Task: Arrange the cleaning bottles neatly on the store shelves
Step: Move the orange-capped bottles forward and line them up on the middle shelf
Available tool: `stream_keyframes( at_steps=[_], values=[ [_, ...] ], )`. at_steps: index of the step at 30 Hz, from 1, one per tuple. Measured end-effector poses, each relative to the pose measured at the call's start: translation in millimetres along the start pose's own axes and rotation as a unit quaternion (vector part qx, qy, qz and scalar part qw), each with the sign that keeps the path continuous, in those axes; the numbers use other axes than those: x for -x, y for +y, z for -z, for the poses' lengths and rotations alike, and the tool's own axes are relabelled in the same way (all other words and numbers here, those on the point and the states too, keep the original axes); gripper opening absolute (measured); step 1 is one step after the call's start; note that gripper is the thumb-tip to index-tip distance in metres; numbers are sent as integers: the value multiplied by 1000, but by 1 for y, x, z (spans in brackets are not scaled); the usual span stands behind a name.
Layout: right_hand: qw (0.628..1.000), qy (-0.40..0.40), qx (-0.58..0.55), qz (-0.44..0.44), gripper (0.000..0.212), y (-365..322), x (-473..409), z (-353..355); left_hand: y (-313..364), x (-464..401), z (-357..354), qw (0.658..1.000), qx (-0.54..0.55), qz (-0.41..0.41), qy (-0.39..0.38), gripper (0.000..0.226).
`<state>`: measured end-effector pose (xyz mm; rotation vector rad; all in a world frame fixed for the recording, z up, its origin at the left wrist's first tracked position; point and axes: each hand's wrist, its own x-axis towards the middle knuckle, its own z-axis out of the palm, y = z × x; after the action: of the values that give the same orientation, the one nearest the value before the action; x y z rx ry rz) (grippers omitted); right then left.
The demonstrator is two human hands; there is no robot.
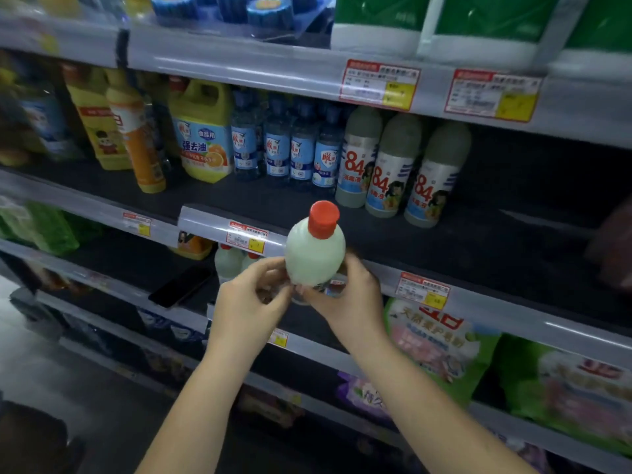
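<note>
While both hands are gripping its lower body, left hand (251, 295) and right hand (345, 295) are holding the red-capped bottle (314, 248) upright before the shelf (444, 241). Likely next: setting it beside the 84 bottles (386, 165), label forward.

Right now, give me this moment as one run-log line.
phase: placing | held: red-capped bottle | left hand: gripping base | right hand: gripping base | bottle: upright, off shelf

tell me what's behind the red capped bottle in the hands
Behind the red-capped bottle, held by the left hand and right hand, runs the shelf edge with a price tag. The strip directly behind it is covered.
</note>
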<state>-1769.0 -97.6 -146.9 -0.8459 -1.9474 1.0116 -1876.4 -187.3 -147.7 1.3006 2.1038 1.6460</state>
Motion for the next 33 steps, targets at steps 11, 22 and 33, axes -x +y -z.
stream_keyframes(
  at_steps=[11, 22, 33],
  values=[
    [997, 63, -21, 35, 59, -29, -35, 41, 40, -44, -19, 994, 15, -108, -8, 33],
    [996, 84, -8, -7, 61, -5, -75, 48, 35, -76, -59, 993, 71, -78, -61, 44],
    [996, 83, 12, 2, 65, 5, -114, 40, 26, -106, -69, 995, 49, -50, -75, 54]
  ],
)
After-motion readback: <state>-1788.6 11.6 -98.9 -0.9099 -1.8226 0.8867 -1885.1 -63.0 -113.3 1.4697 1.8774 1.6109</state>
